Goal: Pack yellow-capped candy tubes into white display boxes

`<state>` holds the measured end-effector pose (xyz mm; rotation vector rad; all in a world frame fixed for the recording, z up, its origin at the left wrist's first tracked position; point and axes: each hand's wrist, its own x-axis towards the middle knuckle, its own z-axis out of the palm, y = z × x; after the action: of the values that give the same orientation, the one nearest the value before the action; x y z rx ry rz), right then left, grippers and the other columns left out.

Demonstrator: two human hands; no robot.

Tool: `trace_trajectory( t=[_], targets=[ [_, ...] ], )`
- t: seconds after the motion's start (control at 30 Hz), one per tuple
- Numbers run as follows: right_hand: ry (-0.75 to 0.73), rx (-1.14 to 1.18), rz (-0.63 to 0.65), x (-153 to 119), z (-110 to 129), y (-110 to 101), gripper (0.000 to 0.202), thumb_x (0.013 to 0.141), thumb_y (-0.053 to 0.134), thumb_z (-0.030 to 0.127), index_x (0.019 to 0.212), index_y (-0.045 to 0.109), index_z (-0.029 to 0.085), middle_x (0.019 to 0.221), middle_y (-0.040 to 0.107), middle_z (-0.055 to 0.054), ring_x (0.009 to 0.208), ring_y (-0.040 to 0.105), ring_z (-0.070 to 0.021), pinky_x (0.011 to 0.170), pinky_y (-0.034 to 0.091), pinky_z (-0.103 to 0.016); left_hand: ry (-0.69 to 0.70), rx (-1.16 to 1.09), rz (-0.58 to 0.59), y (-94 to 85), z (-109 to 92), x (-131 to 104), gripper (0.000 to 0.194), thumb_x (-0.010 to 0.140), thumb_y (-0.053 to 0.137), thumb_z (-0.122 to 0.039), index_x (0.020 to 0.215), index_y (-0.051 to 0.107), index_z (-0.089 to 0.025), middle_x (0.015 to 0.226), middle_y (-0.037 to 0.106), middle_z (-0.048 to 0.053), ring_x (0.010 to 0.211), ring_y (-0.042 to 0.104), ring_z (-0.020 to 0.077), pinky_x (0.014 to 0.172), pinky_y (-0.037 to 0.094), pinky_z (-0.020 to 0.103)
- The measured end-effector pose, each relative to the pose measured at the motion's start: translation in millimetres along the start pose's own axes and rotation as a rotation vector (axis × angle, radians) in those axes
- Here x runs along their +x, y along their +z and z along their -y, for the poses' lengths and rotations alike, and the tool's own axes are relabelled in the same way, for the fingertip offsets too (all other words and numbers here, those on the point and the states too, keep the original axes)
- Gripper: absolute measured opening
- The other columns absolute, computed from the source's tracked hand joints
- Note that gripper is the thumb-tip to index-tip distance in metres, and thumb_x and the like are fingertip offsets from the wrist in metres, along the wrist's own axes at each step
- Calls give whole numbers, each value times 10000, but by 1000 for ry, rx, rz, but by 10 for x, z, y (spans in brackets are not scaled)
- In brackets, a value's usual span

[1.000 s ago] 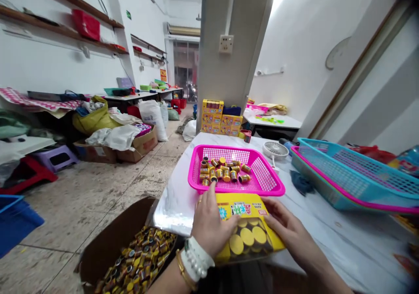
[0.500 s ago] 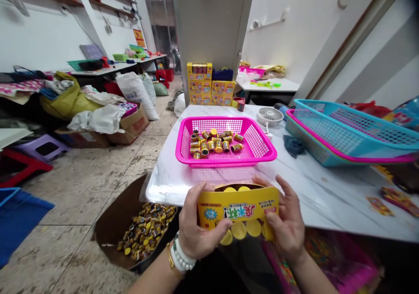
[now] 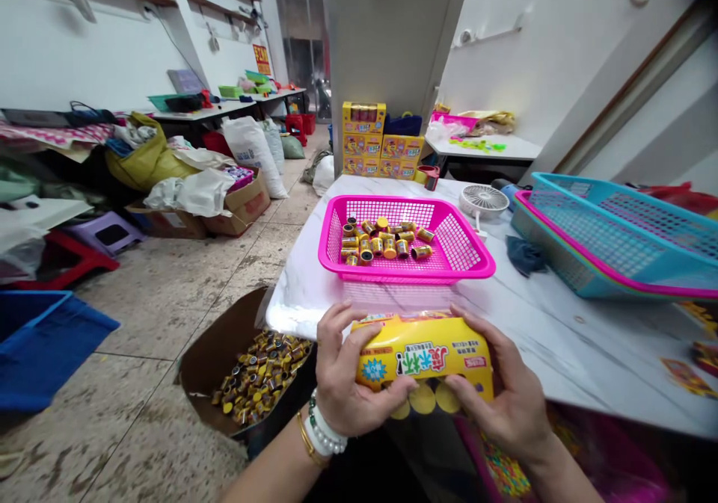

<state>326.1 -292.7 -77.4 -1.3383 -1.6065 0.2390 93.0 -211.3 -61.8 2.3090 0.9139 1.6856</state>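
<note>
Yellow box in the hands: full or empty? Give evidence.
The box isn't empty: yellow discs show below its lettering. Cannot tell whether it's full; the rest is hidden.

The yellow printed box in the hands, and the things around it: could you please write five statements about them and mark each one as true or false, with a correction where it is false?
1. The left hand and the right hand both hold the yellow printed box. True.
2. The pink basket holds no canisters. False: several small yellow-and-brown canisters lie in it.
3. The white portable fan is near the far right corner of the pink basket. True.
4. The gold bangle is on the right arm. False: it is on the left arm.
5. The open brown carton stands on top of the marble-patterned table. False: it is lower, by the table's near left corner.
</note>
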Motion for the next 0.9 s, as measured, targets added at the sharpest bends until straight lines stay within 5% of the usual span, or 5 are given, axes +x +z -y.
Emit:
trace_trajectory(
  t=[0.23,0.4,0.5,0.63,0.9],
  targets=[
    [-199,-100,-64,116,84,-44,663,802,772,239,1408,506,204,1445,575,-174,1405,455,-404,1109,423,-662,61,42,-41,3,2,19,551,736,782,-536,1112,645,-158,1128,594,132,1225,507,395,1037,468,592],
    [-235,-142,-43,143,117,-70,631,845,730,381,1412,500,225,1442,580,-157,1384,451,-413,1136,347,-698,48,45,-10,6,5,40,546,685,823,-496,1108,653,-196,1178,569,123,1239,497,403,1062,445,616],
    [-206,-158,-91,131,140,-58,630,908,636,444,1472,467,219,1428,586,-145,1362,467,-398,1178,278,-699,17,36,37,12,8,59,570,681,825,-476,1142,647,-192,1170,590,124,1266,479,410,1091,418,620],
    [-90,-183,-94,112,187,-47,600,905,632,312,1478,477,225,1426,589,-131,1377,454,-376,1170,326,-642,-14,51,57,13,-2,71,557,664,827,-451,1121,652,-186,1172,604,133,1280,470,418,1099,402,630],
    [-134,-156,-113,166,214,-51,522,854,665,304,1352,530,223,1340,654,-126,1438,386,-405,1190,214,-717,12,41,39,24,12,92,500,632,826,-376,1072,672,-196,1178,622,142,1255,510,428,1061,424,664]
  ],
)
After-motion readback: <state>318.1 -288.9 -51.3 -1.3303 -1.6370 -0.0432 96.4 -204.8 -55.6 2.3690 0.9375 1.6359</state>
